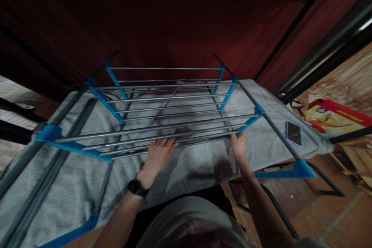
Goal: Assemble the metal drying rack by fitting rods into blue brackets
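A drying rack (162,97) of grey metal rods with blue plastic joints stands in front of me. A grey towel (186,170) lies spread over a lower tier beneath the upper rods. My left hand (157,157), with a black watch on the wrist, rests flat on the towel just under the nearest rods, fingers apart. My right hand (240,143) is at the right end of the upper tier, its fingers reaching up to the nearest rod beside a blue joint (250,122). Whether it grips the rod is unclear.
A phone (293,133) in a pale purple case lies on the towel's right side. A dark red wall (162,15) rises behind the rack. A red and yellow box (334,118) sits at the right, above a brown tiled floor (328,217).
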Available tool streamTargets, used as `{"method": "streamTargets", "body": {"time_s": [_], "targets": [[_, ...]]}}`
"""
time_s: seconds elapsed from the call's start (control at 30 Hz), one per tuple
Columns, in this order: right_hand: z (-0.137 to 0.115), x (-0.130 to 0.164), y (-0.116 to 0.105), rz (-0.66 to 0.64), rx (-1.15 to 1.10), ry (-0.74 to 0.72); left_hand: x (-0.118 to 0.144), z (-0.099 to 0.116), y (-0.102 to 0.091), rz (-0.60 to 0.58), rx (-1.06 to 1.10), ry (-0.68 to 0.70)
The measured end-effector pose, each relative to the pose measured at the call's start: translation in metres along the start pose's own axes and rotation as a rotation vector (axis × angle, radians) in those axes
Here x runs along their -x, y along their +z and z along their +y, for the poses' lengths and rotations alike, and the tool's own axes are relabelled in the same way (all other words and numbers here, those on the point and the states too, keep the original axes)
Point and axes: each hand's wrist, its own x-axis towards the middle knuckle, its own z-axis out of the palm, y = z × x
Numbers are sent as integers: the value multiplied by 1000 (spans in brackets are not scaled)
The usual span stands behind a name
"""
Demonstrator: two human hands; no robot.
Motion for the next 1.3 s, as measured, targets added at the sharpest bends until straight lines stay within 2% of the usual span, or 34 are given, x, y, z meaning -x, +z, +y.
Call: {"method": "streamTargets", "body": {"time_s": [0.17,0.63,1.3], "targets": [[-3,0,0,52,2,2,11,-15,-1,16,-88,-63],[-3,0,2,66,-6,24,5,-14,-3,-110,-70,-58],[-5,1,1,53,-12,19,4,-16,-6,-98,30,-68]]}}
